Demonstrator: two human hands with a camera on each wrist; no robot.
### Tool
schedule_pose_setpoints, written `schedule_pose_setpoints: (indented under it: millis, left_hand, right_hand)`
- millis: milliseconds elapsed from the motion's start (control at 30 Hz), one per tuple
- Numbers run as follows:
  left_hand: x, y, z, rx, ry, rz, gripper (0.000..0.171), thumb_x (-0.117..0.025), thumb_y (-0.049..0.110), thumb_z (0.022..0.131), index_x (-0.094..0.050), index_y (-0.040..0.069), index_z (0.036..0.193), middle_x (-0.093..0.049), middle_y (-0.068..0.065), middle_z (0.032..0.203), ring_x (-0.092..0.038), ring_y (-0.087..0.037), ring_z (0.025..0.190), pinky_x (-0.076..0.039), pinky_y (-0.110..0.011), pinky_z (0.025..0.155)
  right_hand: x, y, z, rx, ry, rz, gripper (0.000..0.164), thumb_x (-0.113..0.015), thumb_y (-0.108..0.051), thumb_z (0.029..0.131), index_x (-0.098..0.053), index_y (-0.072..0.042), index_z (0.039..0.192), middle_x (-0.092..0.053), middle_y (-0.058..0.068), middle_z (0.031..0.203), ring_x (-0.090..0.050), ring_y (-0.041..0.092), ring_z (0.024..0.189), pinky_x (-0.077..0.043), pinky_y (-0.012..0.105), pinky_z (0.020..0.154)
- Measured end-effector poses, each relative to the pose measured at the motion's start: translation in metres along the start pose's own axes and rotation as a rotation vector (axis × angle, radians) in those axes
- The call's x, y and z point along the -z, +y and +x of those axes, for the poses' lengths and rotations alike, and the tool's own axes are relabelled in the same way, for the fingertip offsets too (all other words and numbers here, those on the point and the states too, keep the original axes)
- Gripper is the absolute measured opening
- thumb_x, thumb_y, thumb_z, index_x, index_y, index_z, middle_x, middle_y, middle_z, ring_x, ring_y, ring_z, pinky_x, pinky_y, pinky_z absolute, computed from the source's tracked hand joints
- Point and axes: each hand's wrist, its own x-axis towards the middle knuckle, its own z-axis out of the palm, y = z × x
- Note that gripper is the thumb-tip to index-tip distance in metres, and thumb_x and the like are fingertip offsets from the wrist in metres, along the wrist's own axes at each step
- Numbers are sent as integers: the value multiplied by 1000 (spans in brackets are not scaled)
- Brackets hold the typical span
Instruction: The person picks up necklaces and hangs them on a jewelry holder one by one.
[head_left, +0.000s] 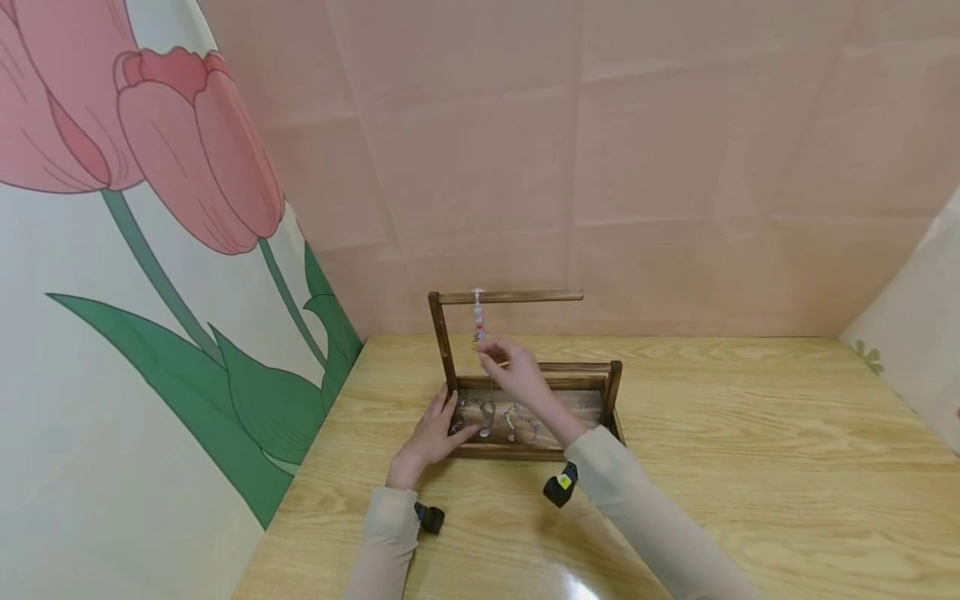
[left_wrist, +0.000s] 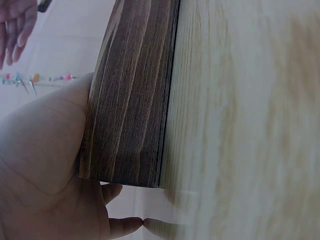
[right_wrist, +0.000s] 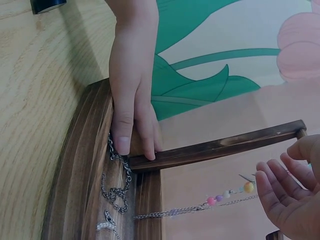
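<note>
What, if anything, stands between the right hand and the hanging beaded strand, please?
Nothing visible does: the right hand is beside the lower end of the beaded strand, and the left hand is lower, at the wooden tray.

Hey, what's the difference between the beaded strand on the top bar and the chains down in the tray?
Color: the beaded strand is multicolored, while the chains are mostly silver-gray.
Pose: the beaded strand hangs down from the top bar, while the chains lie looped and bunched in the tray.
Shared: both are slender and look like jewelry.
</note>
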Motion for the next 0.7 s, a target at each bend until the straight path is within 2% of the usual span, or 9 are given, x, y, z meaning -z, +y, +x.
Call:
schedule_pose_setpoints:
  millis: [467,700]
  left_hand:
    - [1,0,1,11,-5,6,82,-46,57,90,-15,9,150,0,-10,156,-6,-36,142,-19,-56,109]
    - [0,-2,1,14,-11,2,82,-47,55,91,-14,9,150,0,-10,157,-5,-36,142,-19,-57,108]
  right_hand:
    - [-3,10,-8,-10,-28,1,19,-56,-13,93,-64,-5,108,-67,10,98,-64,22,85,-52,25,64]
    - [-6,16,-11,-4,-39,-4,20,-56,-13,93,-64,-5,109,-67,12,101,-63,22,87,-53,29,68]
